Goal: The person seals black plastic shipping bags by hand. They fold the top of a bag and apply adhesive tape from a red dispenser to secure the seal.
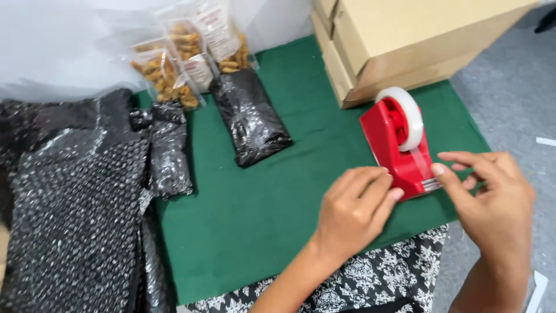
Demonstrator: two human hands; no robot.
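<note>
— Where are your hands right now?

— Both are at the red tape dispenser, which sits on the green mat near its right edge. My left hand rests against the dispenser's front corner, fingers curled loosely, bracing it without closing around anything. My right hand has thumb and forefinger pinched at the cutter end, where the clear tape comes down off the white roll. I judge it is nipping the tape's free end, though the strip is too thin to be sure.

— How far along would you say things are?

— Early, as I read it. One bundle wrapped in black bubble wrap lies finished-looking in the middle of the mat. Three clear snack packets are unwrapped at the far edge. No strip of tape is pulled out yet, so the taping looks barely begun.

— Anything crowding you?

— A big heap of black bubble wrap covers the left side and laps onto the mat. Stacked cardboard boxes stand just behind the dispenser, close to touching it. A black-and-white patterned cloth lies under my forearms at the near edge. The stretch of mat between the dispenser and the wrapped bundle is bare, so nothing blocks my hands.
</note>
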